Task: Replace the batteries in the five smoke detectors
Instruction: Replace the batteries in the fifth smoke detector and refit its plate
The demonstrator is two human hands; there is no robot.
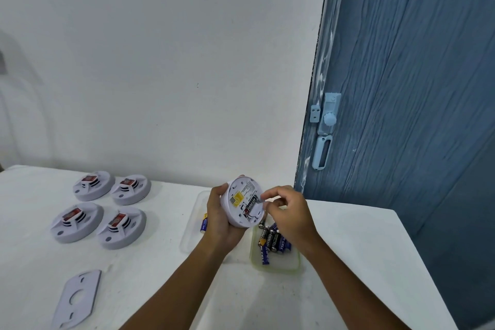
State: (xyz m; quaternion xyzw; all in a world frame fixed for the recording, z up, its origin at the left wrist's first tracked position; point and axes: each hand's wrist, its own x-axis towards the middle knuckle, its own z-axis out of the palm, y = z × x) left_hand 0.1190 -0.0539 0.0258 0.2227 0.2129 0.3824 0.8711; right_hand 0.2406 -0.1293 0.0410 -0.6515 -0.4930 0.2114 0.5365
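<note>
**Battery seating in progress, fifth detector**

Nearest: left hand (218, 218) gripping round white plastic smoke detector (242, 202), raised above clear battery tray (276, 262). Right hand (288, 210) pinching at black battery (250, 205) in compartment. Risk: misseated cell through slipping fingertips.

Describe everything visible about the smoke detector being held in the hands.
The round white plastic smoke detector is held above the table, tilted, its back facing the camera. The back shows a yellow sticker, printed text and an open battery bay with a black battery in it. The left hand grips its left rim; the right hand has its fingers at the bay.
</note>
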